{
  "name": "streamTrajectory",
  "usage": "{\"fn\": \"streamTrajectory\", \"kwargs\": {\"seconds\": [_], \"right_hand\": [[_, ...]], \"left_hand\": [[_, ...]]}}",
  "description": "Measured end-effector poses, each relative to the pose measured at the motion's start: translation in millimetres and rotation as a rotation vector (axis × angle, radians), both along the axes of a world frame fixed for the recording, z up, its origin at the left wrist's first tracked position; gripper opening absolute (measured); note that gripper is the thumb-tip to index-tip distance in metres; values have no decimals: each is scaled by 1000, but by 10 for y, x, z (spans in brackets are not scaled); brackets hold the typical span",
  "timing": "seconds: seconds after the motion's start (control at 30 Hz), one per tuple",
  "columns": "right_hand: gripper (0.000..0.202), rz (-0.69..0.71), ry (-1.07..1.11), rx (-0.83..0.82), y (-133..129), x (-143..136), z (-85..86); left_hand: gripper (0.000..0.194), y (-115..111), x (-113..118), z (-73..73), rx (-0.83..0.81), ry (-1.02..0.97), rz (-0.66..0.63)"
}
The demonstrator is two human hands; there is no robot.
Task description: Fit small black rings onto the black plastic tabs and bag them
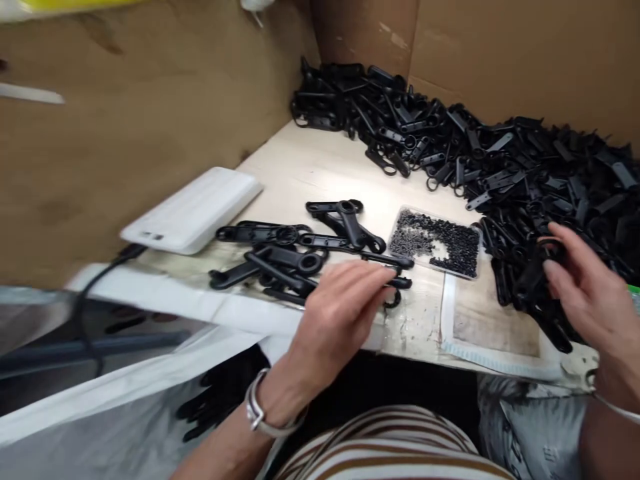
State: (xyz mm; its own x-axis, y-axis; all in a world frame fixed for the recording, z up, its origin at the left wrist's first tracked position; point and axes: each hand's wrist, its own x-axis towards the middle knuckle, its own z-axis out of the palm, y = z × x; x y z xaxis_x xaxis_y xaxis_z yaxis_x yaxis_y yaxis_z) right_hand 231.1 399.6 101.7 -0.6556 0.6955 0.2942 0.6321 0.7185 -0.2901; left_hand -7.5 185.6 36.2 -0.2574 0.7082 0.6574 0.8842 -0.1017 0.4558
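Note:
My left hand is over the front of the table, fingers bent and pressed together. Black plastic ends stick out past its fingertips; what is inside the grip is hidden. Pinched between thumb and forefinger of my right hand is a black plastic lever with a ring end, in front of the big heap. Left of my left hand lies a loose group of similar black levers. Between the hands stands a clear shallow box of tiny black pieces.
A large heap of black levers runs along the cardboard wall. At the left sits a white flat device with a black cable. A brownish pad lies by the table's front edge. Below are grey plastic bags.

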Motion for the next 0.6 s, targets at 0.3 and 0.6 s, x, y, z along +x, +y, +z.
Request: {"fn": "streamTrajectory", "kwargs": {"seconds": [0.3,0.6], "right_hand": [[48,77,-419,227,370,-581,-50],[32,48,-326,397,376,-424,-171]], "left_hand": [[13,-148,-230,-79,-190,80,141],[14,13,-243,-69,-474,224,13]]}}
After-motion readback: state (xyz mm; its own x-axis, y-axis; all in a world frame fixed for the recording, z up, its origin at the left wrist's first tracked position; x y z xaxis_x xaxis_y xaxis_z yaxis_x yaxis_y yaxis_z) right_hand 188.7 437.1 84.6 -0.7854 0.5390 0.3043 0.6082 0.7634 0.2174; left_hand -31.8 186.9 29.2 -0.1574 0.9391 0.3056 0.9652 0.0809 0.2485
